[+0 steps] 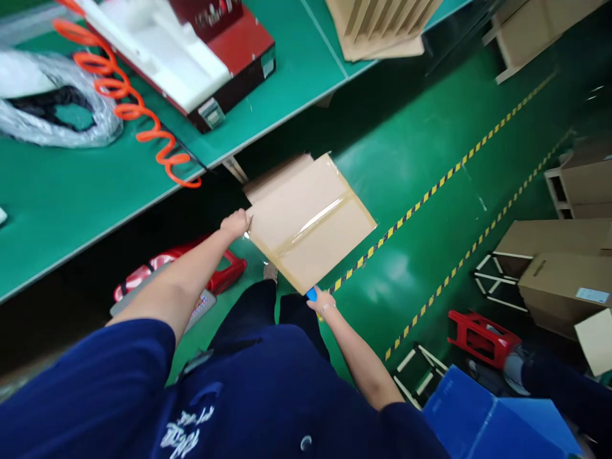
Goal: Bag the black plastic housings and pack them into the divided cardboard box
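A taped cardboard box [318,210] is in front of my legs, above the green floor. Clear tape runs along the middle seam of its top. The fingers of my left hand [235,224] are closed on the box's left corner. At its near corner, my right hand [324,301] is closed around a small blue object [312,294]. Only a little of that object shows, so its kind cannot be made out. It lies right against the box's edge. Behind the box, another piece of cardboard [282,176] sticks out beside the bench.
A green workbench [157,153] on the left carries a coiled orange hose [129,111], a red-and-white machine part [191,64] and a plastic-wrapped ring [90,121]. A red stool [229,271] stands below. Yellow-black floor lines, cartons [564,287], a blue box [492,414] and another person's leg are right.
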A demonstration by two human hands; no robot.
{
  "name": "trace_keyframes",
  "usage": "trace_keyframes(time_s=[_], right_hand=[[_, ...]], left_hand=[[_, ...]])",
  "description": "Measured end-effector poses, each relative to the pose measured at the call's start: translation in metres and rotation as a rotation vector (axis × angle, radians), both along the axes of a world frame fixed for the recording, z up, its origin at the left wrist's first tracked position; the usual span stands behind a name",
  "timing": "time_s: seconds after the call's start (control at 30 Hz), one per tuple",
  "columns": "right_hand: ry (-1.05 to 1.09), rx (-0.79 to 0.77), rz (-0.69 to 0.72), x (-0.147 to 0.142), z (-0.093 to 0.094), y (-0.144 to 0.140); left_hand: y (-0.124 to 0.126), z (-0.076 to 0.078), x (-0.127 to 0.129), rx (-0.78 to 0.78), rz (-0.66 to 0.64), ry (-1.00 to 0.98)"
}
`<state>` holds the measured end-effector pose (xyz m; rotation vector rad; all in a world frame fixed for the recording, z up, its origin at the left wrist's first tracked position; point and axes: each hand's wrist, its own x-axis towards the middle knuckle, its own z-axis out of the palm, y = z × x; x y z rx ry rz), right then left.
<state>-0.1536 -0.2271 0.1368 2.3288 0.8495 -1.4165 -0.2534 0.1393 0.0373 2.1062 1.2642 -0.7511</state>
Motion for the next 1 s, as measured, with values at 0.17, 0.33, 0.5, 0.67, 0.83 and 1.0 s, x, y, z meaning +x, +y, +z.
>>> trace_keyframes(time_s=[0.17, 0.33, 0.5, 0.67, 0.83, 1.0], right_hand=[[-0.057, 0.292, -0.081, 0.105, 0.050, 0.010], [-0.293, 0.761, 0.151, 0.245, 0.053, 0.236], [-0.350, 0.909, 0.301, 0.315, 0.040, 0.485], [-0.098, 1.132, 0.270, 0.364, -0.011, 0.496], [0.038, 1.169, -0.696, 0.409, -0.062, 0.188], [-0.005, 0.803, -1.143, 0.339, -0.092, -0.043]], left_hand=[[0.000, 0.010, 0.006, 0.005, -0.040, -0.013], [0.001, 0.011, 0.007, 0.041, -0.037, -0.026], [-0.012, 0.010, 0.024, 0.139, 0.065, -0.109], [-0.014, -0.001, 0.108, 0.128, 0.157, -0.266], [0.019, -0.033, 0.236, 0.024, 0.200, -0.464], [0.037, -0.050, 0.317, -0.062, 0.255, -0.564]])
